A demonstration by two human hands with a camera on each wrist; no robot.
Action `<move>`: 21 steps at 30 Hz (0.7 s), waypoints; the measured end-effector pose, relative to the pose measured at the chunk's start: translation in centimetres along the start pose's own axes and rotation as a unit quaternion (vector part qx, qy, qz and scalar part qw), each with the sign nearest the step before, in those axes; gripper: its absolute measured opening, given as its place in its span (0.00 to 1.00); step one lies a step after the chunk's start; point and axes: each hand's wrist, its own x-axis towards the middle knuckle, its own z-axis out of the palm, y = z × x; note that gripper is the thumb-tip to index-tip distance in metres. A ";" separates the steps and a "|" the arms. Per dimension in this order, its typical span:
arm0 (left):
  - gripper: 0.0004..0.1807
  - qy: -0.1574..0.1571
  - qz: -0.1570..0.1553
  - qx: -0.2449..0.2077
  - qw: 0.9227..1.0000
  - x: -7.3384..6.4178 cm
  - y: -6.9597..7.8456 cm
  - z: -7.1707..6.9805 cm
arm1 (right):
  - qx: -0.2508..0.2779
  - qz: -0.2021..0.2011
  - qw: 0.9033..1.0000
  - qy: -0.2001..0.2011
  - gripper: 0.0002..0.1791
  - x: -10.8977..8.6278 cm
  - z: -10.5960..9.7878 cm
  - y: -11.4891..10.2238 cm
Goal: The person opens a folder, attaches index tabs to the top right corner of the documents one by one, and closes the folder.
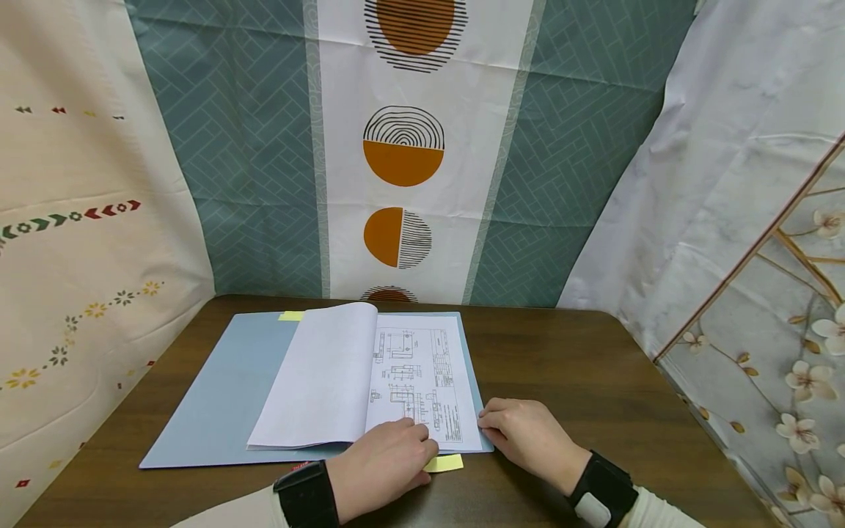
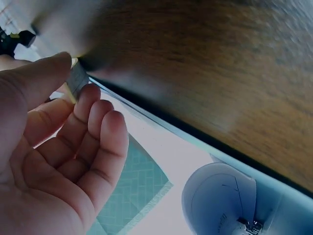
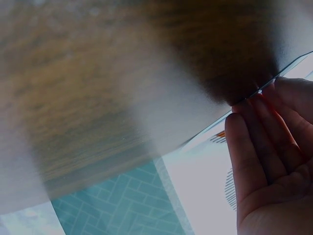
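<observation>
A light blue folder (image 1: 198,411) lies spread on the table, with a stack of white sheets inside. One blank page (image 1: 317,381) curls over to the left, and a drawing sheet (image 1: 403,367) with technical line figures lies on the right side. At the stack's bottom edge my left hand (image 1: 386,462) pinches a yellow sticky tab (image 1: 444,463) between thumb and forefinger; its other fingers are bent in the left wrist view. My right hand (image 1: 528,440) rests at the folder's lower right edge, fingertips touching it, fingers fairly straight in the right wrist view.
Another yellow tab (image 1: 290,316) sticks out at the folder's top. A small red tab (image 1: 300,466) shows at the bottom edge by the left wrist. The brown wooden table (image 1: 561,359) extends to the right, with patterned cloths (image 1: 264,147) hanging behind and at both sides.
</observation>
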 end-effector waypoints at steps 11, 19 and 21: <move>0.10 0.024 0.008 0.031 0.999 -0.2 0.1 0.1 | 0.001 0.001 1.000 -0.007 0.10 0.0 0.0 0.1; 0.09 0.008 -0.017 -0.021 1.000 -0.2 -0.2 -0.1 | -0.006 -0.004 1.000 -0.026 0.12 -0.3 -0.2 -0.2; 0.09 0.016 -0.026 -0.033 0.999 -0.2 -0.3 -0.4 | -0.006 -0.005 1.000 -0.029 0.12 -0.4 -0.3 -0.3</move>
